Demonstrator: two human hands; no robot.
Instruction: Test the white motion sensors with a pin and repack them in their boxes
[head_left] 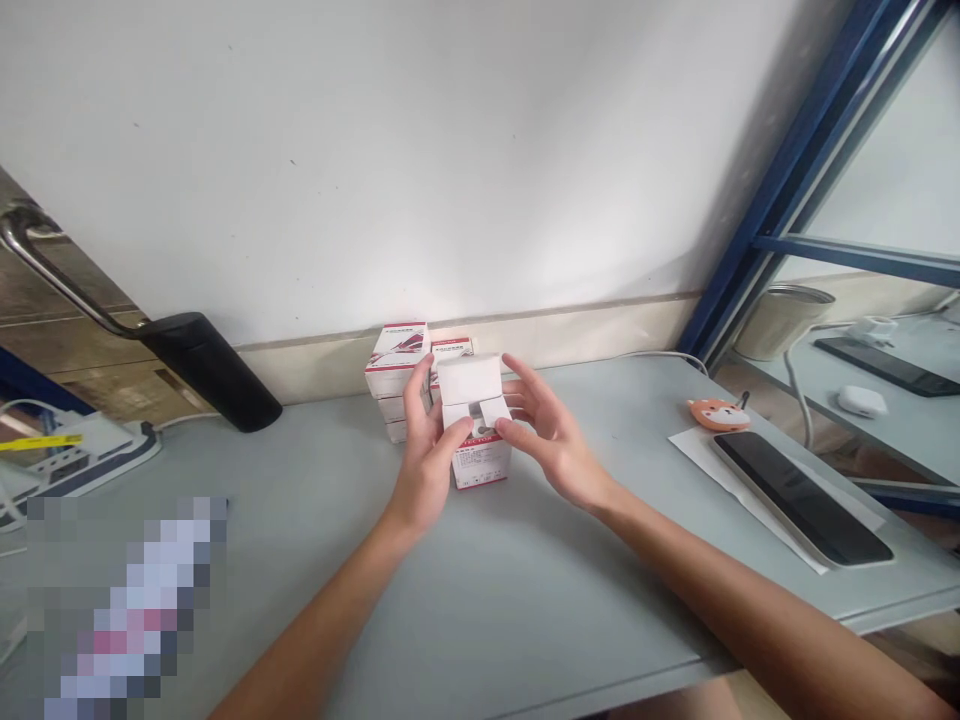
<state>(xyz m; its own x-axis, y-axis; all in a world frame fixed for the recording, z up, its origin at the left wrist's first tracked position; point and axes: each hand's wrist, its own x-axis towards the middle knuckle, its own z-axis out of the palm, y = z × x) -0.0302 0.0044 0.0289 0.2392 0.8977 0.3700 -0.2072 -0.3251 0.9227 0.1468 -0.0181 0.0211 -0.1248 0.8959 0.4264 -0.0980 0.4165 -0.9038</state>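
A small white and red carton stands on the grey table with its top lid and side flaps raised. My left hand wraps around the carton's left side, its thumb on the left flap. My right hand is at the carton's right side, thumb and forefinger pressing on the right flap, the other fingers spread. Something small and dark shows inside the carton's opening. Behind it is a stack of similar white and red boxes by the wall.
A dark phone lies on white paper at the right, with a small orange animal-shaped item beside it. A black cylinder on a metal arm rests at the left. A blue shelf frame and a second table stand at the right.
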